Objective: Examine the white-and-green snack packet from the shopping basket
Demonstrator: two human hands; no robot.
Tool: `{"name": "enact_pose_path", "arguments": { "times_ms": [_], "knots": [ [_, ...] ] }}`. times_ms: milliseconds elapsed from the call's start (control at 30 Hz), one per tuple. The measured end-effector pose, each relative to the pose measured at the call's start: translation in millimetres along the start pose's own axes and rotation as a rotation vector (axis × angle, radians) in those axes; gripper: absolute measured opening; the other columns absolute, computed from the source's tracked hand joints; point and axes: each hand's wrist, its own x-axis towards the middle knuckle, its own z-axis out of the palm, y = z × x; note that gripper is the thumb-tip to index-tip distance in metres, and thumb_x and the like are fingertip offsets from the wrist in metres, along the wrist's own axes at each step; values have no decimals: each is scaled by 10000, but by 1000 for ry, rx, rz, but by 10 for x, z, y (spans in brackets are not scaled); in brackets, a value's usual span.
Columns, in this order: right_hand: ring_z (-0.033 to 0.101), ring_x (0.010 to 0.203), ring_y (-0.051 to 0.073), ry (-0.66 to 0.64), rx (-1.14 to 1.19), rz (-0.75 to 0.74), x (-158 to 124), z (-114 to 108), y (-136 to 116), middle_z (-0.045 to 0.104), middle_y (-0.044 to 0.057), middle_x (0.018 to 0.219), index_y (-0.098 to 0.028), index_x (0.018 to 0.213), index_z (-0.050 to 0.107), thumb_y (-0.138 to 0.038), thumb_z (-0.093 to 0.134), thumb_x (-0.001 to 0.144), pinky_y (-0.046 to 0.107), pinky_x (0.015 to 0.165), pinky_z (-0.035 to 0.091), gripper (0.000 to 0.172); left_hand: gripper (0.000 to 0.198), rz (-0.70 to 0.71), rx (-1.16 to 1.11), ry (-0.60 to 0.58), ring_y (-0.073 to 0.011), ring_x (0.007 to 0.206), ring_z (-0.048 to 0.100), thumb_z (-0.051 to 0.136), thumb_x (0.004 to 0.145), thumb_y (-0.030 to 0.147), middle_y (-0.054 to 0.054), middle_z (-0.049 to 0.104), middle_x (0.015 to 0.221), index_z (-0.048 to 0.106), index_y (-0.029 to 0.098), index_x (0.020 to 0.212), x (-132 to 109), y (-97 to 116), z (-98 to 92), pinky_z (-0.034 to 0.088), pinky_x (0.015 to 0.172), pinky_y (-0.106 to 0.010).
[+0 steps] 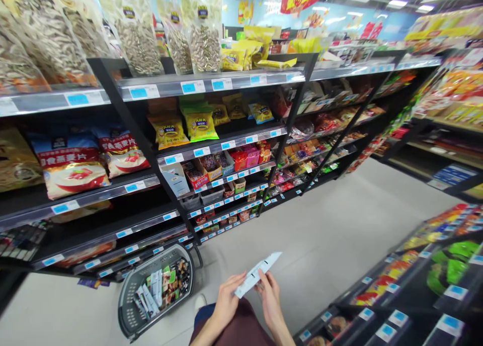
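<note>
A slim light-blue packet (256, 275) with dark marks is held between both hands, tilted up toward the right. My left hand (227, 296) grips its lower left end, thumb on top. My right hand (268, 293) pinches its right side near the middle. To the left on the floor stands a grey shopping basket (126, 290). Inside lie several similar light-blue packets (149, 295) beside green, brown and black snack packs (174, 281). The basket's dark handle (198, 258) leans out at its right rim.
Black shelves (222, 147) of snacks run along the left and ahead. Small boxes (211, 166) fill a middle shelf, with a light-blue carton (175, 180) at its left end. Another stocked shelf (381, 316) borders my right. Grey floor (320, 235) lies between.
</note>
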Motion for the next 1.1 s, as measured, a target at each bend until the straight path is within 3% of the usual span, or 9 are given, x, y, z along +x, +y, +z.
{"name": "enact_pose_path", "arguments": {
  "times_ms": [133,267,367,633,733,833,1000,1100],
  "knots": [
    [562,765,165,-18,-4,4,-11,13,-37,588,23,775,-178,790,578,-508,662,784,245,625,477,341,321,-105,-107,50,-265,1131,596,498,914,400,-96,655,1190,710,243,1097,-1,17,30,441,1011,-419],
    [583,810,190,-17,-97,49,-48,29,-60,602,39,818,-168,877,602,-536,656,780,257,622,491,384,542,-430,-413,149,-289,777,702,569,802,602,-156,736,837,740,97,901,17,10,103,555,798,-419],
    [602,892,219,-31,-116,51,-65,51,-69,633,65,956,-175,995,603,-522,684,757,275,658,510,428,706,-562,-603,127,-284,716,701,607,714,686,-149,724,735,690,49,1007,19,4,132,561,757,-413],
    [598,746,188,15,-140,-104,-12,32,-34,661,47,835,-166,946,613,-511,698,736,269,623,490,413,738,-534,-710,-52,-278,848,675,715,630,656,-187,696,959,654,88,1098,-31,63,138,544,743,-380],
    [578,690,166,7,-142,-100,-22,44,-56,654,37,807,-167,945,613,-511,682,754,245,580,462,400,654,-533,-710,98,-245,836,658,677,700,627,-145,697,999,656,124,1117,-10,39,136,533,694,-324],
    [543,631,151,-13,-149,-101,-42,66,-75,628,26,743,-156,890,619,-508,686,749,230,536,432,385,564,-529,-650,210,-207,746,648,642,747,608,-104,719,895,708,113,1010,14,-13,113,498,639,-269],
    [541,653,159,39,-184,-113,-57,80,-94,627,27,753,-145,872,643,-519,692,733,238,566,450,402,552,-505,-692,-28,-196,619,649,708,715,550,-106,719,714,714,71,989,-41,-45,131,471,599,-262],
    [540,643,163,44,-200,-86,-51,75,-116,632,28,751,-141,895,653,-537,688,730,246,573,455,430,541,-512,-678,-78,-190,594,649,742,685,530,-116,719,707,717,68,965,-79,-28,175,483,582,-264]
  ]
}}
